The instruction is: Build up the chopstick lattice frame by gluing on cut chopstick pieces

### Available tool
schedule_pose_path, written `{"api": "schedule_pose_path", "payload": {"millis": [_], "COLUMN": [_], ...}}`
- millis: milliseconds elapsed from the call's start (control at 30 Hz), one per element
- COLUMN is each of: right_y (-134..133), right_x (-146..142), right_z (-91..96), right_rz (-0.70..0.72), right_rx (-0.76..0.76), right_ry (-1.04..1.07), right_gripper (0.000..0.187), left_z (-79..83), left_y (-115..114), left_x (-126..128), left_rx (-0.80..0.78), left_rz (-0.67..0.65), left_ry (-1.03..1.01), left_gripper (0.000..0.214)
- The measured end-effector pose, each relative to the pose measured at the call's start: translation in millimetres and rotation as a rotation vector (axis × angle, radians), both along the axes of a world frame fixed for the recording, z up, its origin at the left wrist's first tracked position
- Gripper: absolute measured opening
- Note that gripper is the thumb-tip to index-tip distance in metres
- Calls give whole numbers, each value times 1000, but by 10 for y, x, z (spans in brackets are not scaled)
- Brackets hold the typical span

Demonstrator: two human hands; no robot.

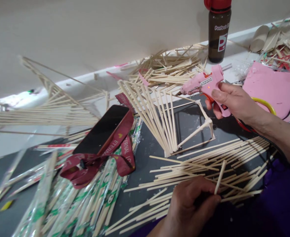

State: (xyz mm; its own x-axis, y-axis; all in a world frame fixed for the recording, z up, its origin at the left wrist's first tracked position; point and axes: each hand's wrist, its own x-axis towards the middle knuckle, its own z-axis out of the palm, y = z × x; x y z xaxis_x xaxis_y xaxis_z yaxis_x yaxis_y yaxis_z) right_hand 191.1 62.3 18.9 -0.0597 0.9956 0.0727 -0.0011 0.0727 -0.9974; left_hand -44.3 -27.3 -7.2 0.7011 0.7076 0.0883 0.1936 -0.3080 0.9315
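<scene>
Far L, a pale wooden-stick lattice (61, 112) is standing by the wall; next, a flat black phone (102, 130) w/ a maroon fabric lanyard (126, 148) is lying over green-printed, plastic-wrapped chopsticks (105, 184). Mid, a fan-shaped pale-wood stick frame (157, 128) is resting on the dark grey surface (145, 144), loose pale sticks (184, 163) lying in front. Your L hand (189, 200) is pinching one short pale wooden stick (220, 177); your R hand (236, 98) is gripping a pink plastic glue gun (211, 85), nozzle pointing L near the frame. You're prob. prepping that stick for glue; next move's calling for a steady pinch & nozzle lined up w/ its free end.
</scene>
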Motion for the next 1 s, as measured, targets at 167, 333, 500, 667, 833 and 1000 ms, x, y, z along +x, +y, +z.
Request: {"api": "schedule_pose_path", "payload": {"millis": [167,333,500,667,833,1000], "right_y": [2,5,10,1,0,-4], "right_x": [-1,0,3,-13,-28,-26], "right_z": [2,-6,-2,0,-19,-21], "right_rz": [-10,-8,-1,-17,2,-4], "right_rx": [2,-23,-42,-34,-22,-42], "right_ry": [-11,-15,0,28,59,53], "right_gripper": [24,24,22,22,24,23], "left_z": [-6,-7,-8,-4,-1,-4], "left_y": [-7,-5,-9,-14,-13,-2], "left_x": [11,12,11,16,21,27], "left_rx": [-5,-14,4,22,27,27], "left_rz": [-3,-6,4,13,15,10], "left_ry": [-8,-3,-6,-6,-7,-12], "left_gripper": [5,5,4,4,5,5]}}
